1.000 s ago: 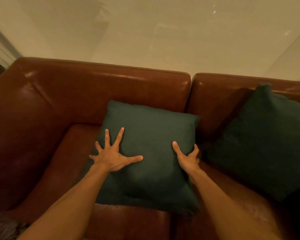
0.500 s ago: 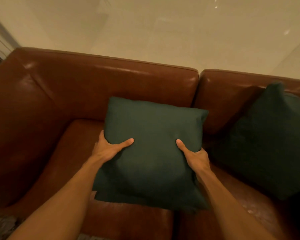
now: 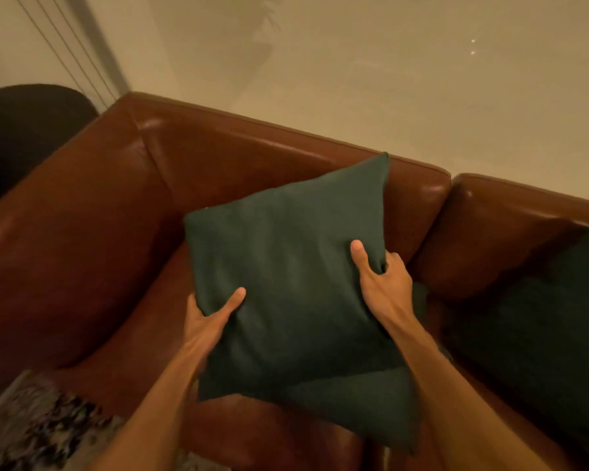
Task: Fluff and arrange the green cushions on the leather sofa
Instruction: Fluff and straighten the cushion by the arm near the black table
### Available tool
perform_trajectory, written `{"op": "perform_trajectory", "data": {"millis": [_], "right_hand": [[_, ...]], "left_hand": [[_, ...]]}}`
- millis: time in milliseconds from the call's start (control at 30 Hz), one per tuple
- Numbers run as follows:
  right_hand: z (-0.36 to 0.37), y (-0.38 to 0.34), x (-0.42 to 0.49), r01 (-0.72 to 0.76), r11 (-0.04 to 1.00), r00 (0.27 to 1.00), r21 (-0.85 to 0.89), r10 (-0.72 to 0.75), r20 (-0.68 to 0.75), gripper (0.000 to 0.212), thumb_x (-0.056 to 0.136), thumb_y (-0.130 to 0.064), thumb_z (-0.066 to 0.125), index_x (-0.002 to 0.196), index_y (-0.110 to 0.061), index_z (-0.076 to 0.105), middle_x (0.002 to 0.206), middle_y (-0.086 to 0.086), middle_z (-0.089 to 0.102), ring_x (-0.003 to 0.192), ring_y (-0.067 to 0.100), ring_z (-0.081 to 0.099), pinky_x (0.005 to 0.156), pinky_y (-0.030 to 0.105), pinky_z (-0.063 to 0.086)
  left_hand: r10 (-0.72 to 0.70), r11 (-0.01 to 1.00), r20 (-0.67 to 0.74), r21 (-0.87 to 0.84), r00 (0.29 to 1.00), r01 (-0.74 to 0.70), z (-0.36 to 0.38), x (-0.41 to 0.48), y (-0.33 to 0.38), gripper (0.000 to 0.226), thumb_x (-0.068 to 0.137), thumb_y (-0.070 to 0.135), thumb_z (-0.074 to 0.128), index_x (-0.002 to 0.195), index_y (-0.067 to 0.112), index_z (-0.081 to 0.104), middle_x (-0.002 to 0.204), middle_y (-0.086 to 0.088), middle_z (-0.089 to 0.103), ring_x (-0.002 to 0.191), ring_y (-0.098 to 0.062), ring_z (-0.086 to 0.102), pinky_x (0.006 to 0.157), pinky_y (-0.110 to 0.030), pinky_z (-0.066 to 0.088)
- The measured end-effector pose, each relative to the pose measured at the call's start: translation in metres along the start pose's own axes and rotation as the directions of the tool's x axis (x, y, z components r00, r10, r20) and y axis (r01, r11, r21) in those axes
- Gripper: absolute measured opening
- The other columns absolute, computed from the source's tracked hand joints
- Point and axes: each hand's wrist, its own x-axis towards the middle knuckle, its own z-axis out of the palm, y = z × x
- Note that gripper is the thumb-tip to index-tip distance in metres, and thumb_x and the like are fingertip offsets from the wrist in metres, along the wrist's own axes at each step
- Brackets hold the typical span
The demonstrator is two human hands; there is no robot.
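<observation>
A dark green square cushion (image 3: 286,266) is tilted above the seat of the brown leather sofa (image 3: 92,239), its top right corner reaching the backrest's top edge. My left hand (image 3: 208,321) grips its left edge, thumb on the front, fingers hidden behind. My right hand (image 3: 381,277) grips the right edge, thumb on the front and fingers curled round the side. A second green cushion (image 3: 541,334) leans against the backrest at the right, partly cut off by the frame.
A cream wall (image 3: 388,79) rises behind the sofa. A dark rounded object (image 3: 24,130) stands beyond the left armrest. A patterned rug (image 3: 41,433) lies on the floor at the bottom left.
My left hand went from pressing flat on the cushion's front to gripping its left edge. Both hands have lifted and turned the cushion, so its right corner points up. The view swung left.
</observation>
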Motion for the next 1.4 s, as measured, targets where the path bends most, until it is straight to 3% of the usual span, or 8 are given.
{"op": "perform_trajectory", "data": {"millis": [400,600,767,933,1033,1167,1267,1400], "right_hand": [[0.128,-0.129,-0.01,0.59,0.775,0.795,-0.228,-0.507,0.334,0.052,0.095,-0.063,0.035,0.102,-0.025,0.069,0.09,-0.007,0.047,0.096,0.026,0.053,0.086,0.046,0.038],[0.185,-0.193,-0.016,0.758,0.602,0.644,-0.25,-0.632,0.431,0.041,0.1,-0.054,0.035,0.118,-0.033,0.066,0.112,-0.006,0.059,0.11,0.025,0.05,0.104,0.053,0.024],[0.232,-0.207,-0.026,0.828,0.496,0.559,-0.259,-0.708,0.431,0.035,0.099,-0.051,0.041,0.117,-0.036,0.067,0.119,-0.01,0.061,0.126,0.026,0.041,0.114,0.056,0.01],[0.277,-0.18,-0.031,0.899,0.408,0.41,-0.161,-0.653,0.636,0.033,0.098,-0.043,0.049,0.127,-0.039,0.063,0.134,-0.011,0.058,0.139,0.029,0.032,0.117,0.061,0.002],[0.298,-0.172,-0.035,0.895,0.389,0.422,-0.218,-0.582,0.695,0.038,0.1,-0.048,0.042,0.137,-0.048,0.05,0.155,-0.008,0.039,0.15,0.033,0.011,0.116,0.062,-0.007],[0.316,-0.185,-0.037,0.855,0.372,0.516,-0.361,-0.55,0.657,0.044,0.097,-0.059,0.035,0.141,-0.055,0.038,0.164,0.0,0.016,0.149,0.042,-0.003,0.112,0.07,-0.01],[0.324,-0.193,-0.031,0.848,0.452,0.509,-0.276,-0.55,0.662,0.035,0.102,-0.04,0.04,0.136,-0.046,0.052,0.153,-0.009,0.04,0.149,0.035,0.011,0.112,0.073,-0.002],[0.327,-0.195,-0.025,0.835,0.537,0.464,-0.117,-0.574,0.675,0.027,0.101,-0.024,0.048,0.119,-0.028,0.067,0.129,-0.01,0.064,0.146,0.029,0.026,0.11,0.075,0.003]], "left_hand": [[-0.062,0.86,-0.143,-0.51,0.988,-0.02,-0.089,0.016,-0.025,0.083,0.045,0.061,0.087,0.12,0.045,0.054,0.129,0.016,0.061,0.123,-0.015,0.058,0.106,-0.047,0.045],[-0.286,0.7,0.069,-0.667,0.956,0.257,-0.09,0.017,-0.007,0.023,0.077,0.05,0.069,0.091,0.032,0.071,0.106,-0.004,0.075,0.072,-0.012,0.072,0.058,-0.034,0.058],[-0.322,0.662,0.161,-0.666,0.933,0.343,-0.087,0.042,-0.006,0.089,0.051,0.07,0.074,0.128,0.026,0.06,0.132,-0.002,0.063,0.124,-0.029,0.058,0.101,-0.056,0.046],[-0.342,0.58,0.091,-0.762,0.935,0.287,-0.086,0.069,0.016,0.105,0.042,0.069,0.083,0.131,0.022,0.051,0.134,-0.005,0.054,0.118,-0.031,0.053,0.085,-0.058,0.052],[-0.386,0.582,0.048,-0.762,0.921,0.284,-0.093,0.086,0.017,0.103,0.052,0.063,0.081,0.136,0.013,0.047,0.129,-0.009,0.059,0.109,-0.033,0.059,0.089,-0.062,0.051],[-0.414,0.657,-0.016,-0.698,0.91,0.287,-0.108,0.102,0.016,0.09,0.063,0.065,0.079,0.127,0.008,0.049,0.109,-0.003,0.059,0.107,-0.031,0.062,0.088,-0.057,0.055],[-0.446,0.777,-0.229,-0.579,0.865,0.247,-0.123,0.114,0.015,0.131,0.029,0.08,0.083,0.133,0.015,0.037,0.132,-0.005,0.053,0.116,-0.028,0.058,0.092,-0.049,0.055],[-0.197,0.947,-0.532,-0.321,0.824,0.019,-0.164,0.125,0.006,0.136,0.041,0.061,0.092,0.15,0.035,0.016,0.155,-0.009,0.028,0.137,-0.029,0.041,0.109,-0.046,0.041]]}}
